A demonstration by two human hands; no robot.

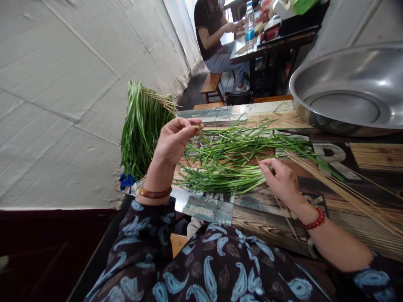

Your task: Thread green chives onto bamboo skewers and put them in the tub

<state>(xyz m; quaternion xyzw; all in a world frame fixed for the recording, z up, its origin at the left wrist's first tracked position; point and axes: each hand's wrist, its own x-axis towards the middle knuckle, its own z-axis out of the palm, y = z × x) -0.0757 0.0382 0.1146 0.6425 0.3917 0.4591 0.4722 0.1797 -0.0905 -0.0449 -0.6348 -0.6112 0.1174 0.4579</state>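
Loose green garlic chives (233, 147) lie in a spread pile on the table. My left hand (174, 140) is raised over the pile's left end, thumb and fingers pinched on a thin garlic chive (197, 127). To the right, my right hand (280, 178) is closed around a thin bamboo skewer (288, 220), which slants down toward the near edge of the table. Its fingertips are close to the pale stem ends of the nearer chives (239, 178); I cannot tell whether they touch. A thick stack of skewered chives (138, 126) stands at the left by the wall.
More bamboo skewers (343, 191) lie at the right of the patterned table (252, 214). A large steel basin (346, 105) sits at the back right. A white wall (78, 84) borders the left. Beyond, a person (214, 37) sits at another table with a water bottle (249, 25).
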